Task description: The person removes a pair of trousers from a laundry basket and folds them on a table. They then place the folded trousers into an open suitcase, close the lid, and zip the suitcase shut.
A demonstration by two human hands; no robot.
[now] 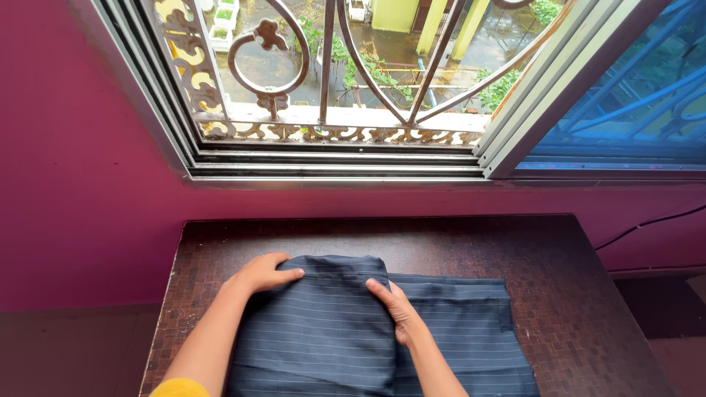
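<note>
While the dark navy pinstriped cloth garment (368, 331) lies folded on the brown speckled stone worktop (559, 294), I see my left hand (263, 273) flat on its far left corner, fingers (290, 276) open. My right hand (397, 310) presses the folded edge, fingers spread. Beyond stand a magenta wall (81, 184) and a grilled window (331, 88).

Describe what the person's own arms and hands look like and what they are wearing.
Both forearms are bare, with no watch, bracelet, ring or glove to be seen on the left hand or the right hand. The only clothing in view is a bit of yellow sleeve at the bottom edge, on the left arm. The fingernails look short and unpainted.
</note>
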